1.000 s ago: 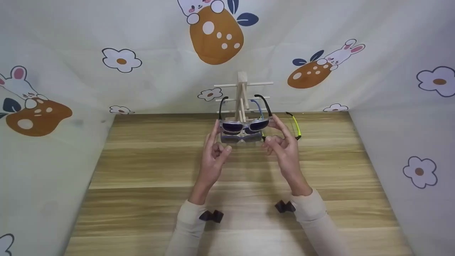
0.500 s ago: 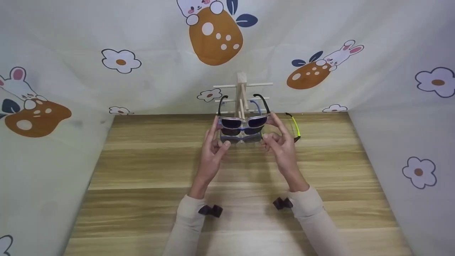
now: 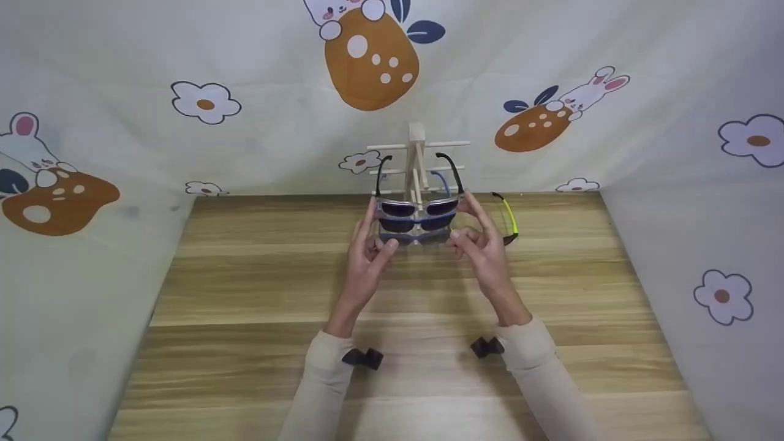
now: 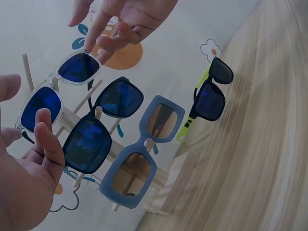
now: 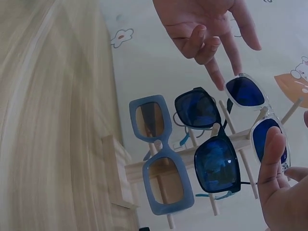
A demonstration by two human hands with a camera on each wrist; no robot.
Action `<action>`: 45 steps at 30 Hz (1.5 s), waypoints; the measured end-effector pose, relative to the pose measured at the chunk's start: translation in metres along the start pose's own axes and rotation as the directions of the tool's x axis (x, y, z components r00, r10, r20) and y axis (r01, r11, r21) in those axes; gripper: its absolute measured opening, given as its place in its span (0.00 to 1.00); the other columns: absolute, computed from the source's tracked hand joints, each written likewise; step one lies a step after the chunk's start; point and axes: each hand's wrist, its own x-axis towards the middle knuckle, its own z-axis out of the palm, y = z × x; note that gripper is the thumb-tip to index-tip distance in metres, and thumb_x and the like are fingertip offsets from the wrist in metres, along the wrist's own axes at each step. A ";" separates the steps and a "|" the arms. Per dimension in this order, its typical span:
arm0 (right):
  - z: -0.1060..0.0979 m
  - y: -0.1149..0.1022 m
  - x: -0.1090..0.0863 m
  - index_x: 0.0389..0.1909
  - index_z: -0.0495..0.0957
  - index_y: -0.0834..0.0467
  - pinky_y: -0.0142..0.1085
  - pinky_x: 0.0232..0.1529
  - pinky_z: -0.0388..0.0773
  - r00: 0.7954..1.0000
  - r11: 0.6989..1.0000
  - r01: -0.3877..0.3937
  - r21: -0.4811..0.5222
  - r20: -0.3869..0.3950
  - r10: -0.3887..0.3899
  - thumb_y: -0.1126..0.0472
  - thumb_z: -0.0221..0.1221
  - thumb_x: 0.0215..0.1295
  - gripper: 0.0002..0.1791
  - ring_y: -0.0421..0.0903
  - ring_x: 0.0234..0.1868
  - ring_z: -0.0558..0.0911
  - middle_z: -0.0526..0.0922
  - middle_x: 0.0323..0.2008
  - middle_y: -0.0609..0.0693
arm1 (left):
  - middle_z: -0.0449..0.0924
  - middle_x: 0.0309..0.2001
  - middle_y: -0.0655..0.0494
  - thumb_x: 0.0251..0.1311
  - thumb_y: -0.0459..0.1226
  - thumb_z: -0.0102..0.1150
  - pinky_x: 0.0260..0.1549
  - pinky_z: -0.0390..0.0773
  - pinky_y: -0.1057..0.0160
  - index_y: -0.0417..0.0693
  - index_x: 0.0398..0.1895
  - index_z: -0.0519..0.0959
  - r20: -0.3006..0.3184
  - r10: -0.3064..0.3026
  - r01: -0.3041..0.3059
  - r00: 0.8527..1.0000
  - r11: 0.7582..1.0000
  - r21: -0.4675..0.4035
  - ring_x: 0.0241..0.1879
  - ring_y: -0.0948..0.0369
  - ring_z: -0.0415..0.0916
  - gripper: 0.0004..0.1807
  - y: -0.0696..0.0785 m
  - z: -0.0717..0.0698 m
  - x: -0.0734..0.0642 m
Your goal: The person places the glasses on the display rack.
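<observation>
Clear-framed sunglasses with dark blue lenses are held at their two outer corners, temples pointing back. At the left corner, fingers of my left hand hold the frame. My right hand holds the opposite corner the same way. Both thumbs stay off the frame. The glasses' bridge is at a peg of the wooden eyewear rack; whether it bears their weight I cannot tell. Below them on the rack sit dark navy sunglasses, then blue-grey thick-framed sunglasses with brownish lenses.
Black sunglasses with yellow-green temples lie on the wooden table, right of the rack. The rack's top crossbar stands above the held pair. A printed cloth hangs close behind, with more cloth at both sides.
Both hands have moved the clear-framed sunglasses slightly away from me, toward the rack. More of the navy pair beneath now shows in the head view. The other glasses stay put.
</observation>
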 end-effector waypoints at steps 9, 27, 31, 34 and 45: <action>0.001 0.001 0.003 0.88 0.54 0.65 0.28 0.33 0.81 1.000 1.000 -0.011 -0.009 0.000 0.011 0.71 0.62 0.74 0.45 0.40 0.35 0.85 0.69 0.70 0.58 | 0.63 0.76 0.37 0.76 0.32 0.61 0.35 0.76 0.68 0.42 0.91 0.50 0.006 -0.011 0.011 1.000 1.000 0.008 0.33 0.66 0.69 0.46 -0.001 -0.001 0.003; -0.006 0.007 0.000 0.89 0.54 0.63 0.30 0.34 0.81 0.999 0.999 -0.042 0.012 -0.019 0.042 0.70 0.61 0.74 0.45 0.43 0.37 0.86 0.67 0.72 0.69 | 0.64 0.78 0.37 0.76 0.32 0.62 0.32 0.75 0.70 0.43 0.92 0.49 0.014 0.009 -0.010 1.000 0.998 0.057 0.31 0.67 0.68 0.47 0.000 -0.007 0.000; -0.007 0.007 -0.001 0.88 0.56 0.65 0.30 0.33 0.82 0.999 1.000 -0.024 0.017 -0.031 0.025 0.71 0.61 0.74 0.44 0.42 0.37 0.87 0.68 0.71 0.69 | 0.64 0.79 0.38 0.75 0.32 0.62 0.31 0.73 0.71 0.44 0.91 0.50 0.005 0.015 -0.015 1.000 0.999 0.031 0.30 0.67 0.67 0.47 0.001 -0.008 -0.002; -0.008 0.007 -0.002 0.87 0.57 0.65 0.30 0.33 0.83 0.999 1.000 -0.017 0.018 -0.038 0.017 0.71 0.61 0.75 0.43 0.43 0.37 0.88 0.70 0.70 0.67 | 0.64 0.79 0.38 0.75 0.32 0.63 0.32 0.73 0.70 0.46 0.92 0.50 -0.009 0.018 -0.018 1.000 0.999 0.033 0.31 0.67 0.68 0.47 0.003 -0.007 -0.004; -0.012 0.005 -0.008 0.85 0.59 0.66 0.29 0.33 0.81 0.996 1.000 0.005 0.010 -0.091 -0.005 0.72 0.60 0.75 0.40 0.42 0.36 0.86 0.69 0.70 0.69 | 0.64 0.78 0.40 0.76 0.32 0.63 0.31 0.73 0.70 0.44 0.91 0.52 -0.020 0.040 -0.038 0.999 0.993 0.112 0.33 0.65 0.67 0.46 0.003 0.007 -0.021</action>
